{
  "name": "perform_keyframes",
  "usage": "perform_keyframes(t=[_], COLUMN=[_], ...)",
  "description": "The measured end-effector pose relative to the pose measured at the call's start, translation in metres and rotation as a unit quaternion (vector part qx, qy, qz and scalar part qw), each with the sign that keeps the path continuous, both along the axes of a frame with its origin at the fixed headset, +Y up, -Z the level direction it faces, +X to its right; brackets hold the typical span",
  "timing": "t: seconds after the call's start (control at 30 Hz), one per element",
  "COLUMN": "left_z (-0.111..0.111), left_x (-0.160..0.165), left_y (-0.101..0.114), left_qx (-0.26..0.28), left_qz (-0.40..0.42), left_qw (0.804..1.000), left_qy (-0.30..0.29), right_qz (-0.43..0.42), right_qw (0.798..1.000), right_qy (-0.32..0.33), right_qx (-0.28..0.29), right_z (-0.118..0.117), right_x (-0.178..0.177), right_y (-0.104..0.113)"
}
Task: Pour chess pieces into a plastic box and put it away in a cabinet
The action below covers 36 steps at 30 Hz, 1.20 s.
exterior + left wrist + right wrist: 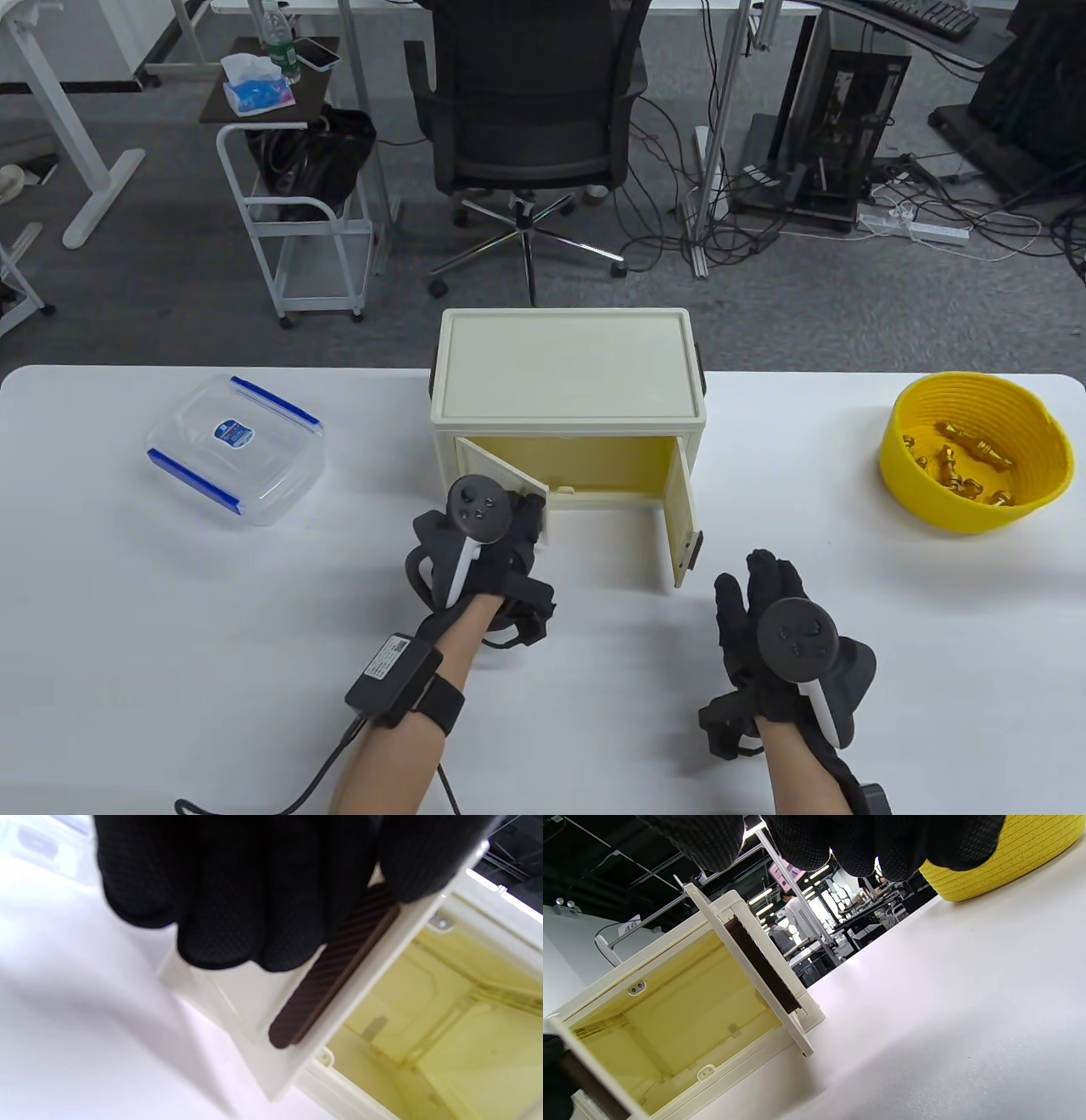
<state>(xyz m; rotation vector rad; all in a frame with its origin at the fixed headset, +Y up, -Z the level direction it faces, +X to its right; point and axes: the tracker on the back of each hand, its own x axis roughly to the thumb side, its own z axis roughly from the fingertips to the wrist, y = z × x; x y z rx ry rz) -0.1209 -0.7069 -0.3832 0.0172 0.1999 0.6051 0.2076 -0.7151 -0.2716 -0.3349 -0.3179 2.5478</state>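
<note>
**Cabinet doors stand open as gloved hands work at its front**

A white table [212, 594] carries a cream cabinet [567, 365] at its middle, both front doors swung outward to show a pale yellow interior. The left door [501, 471] angles toward the left hand [475, 543], whose gloved fingers [237, 912] curl over the door's outer edge beside its dark brown handle strip [335, 971]. The right door [683, 518] stands open nearly edge-on, free of any grip. Just in front of it the right hand [776, 628] hovers above the tabletop, fingers extended and loosely together, holding nothing. At the table's right end sits a yellow basket [971, 501] with gold chess pieces [963, 471] lying in its bottom. Well apart at the left end rests the clear plastic box [236, 446], its lid on and blue clips along two sides.
</note>
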Motion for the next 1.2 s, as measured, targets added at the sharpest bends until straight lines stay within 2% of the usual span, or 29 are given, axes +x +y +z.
perform_keyframes(t=[0.13,0.3,0.6,0.77,1.2], left_z=[0.014,0.027,0.034,0.033,0.034], left_x=[-0.029,-0.058,-0.097,-0.106,-0.107], left_y=[-0.004,-0.006,-0.013,-0.016,-0.017], left_qx=[-0.022,-0.026,-0.036,-0.033,-0.029], left_qz=[0.052,0.059,0.103,0.119,0.118], left_qw=[0.998,0.998,0.993,0.991,0.992], left_qy=[-0.004,0.006,0.047,0.052,0.046], right_qz=[0.001,0.006,0.009,0.013,0.015], right_qw=[1.0,1.0,1.0,1.0,1.0], right_qy=[-0.001,0.0,0.0,0.0,0.0], right_qx=[0.0,-0.002,-0.003,-0.005,-0.009], right_z=[0.0,0.0,0.001,0.001,0.001], right_x=[0.0,-0.001,-0.001,-0.002,-0.002], right_y=[0.0,0.0,-0.001,-0.001,-0.002])
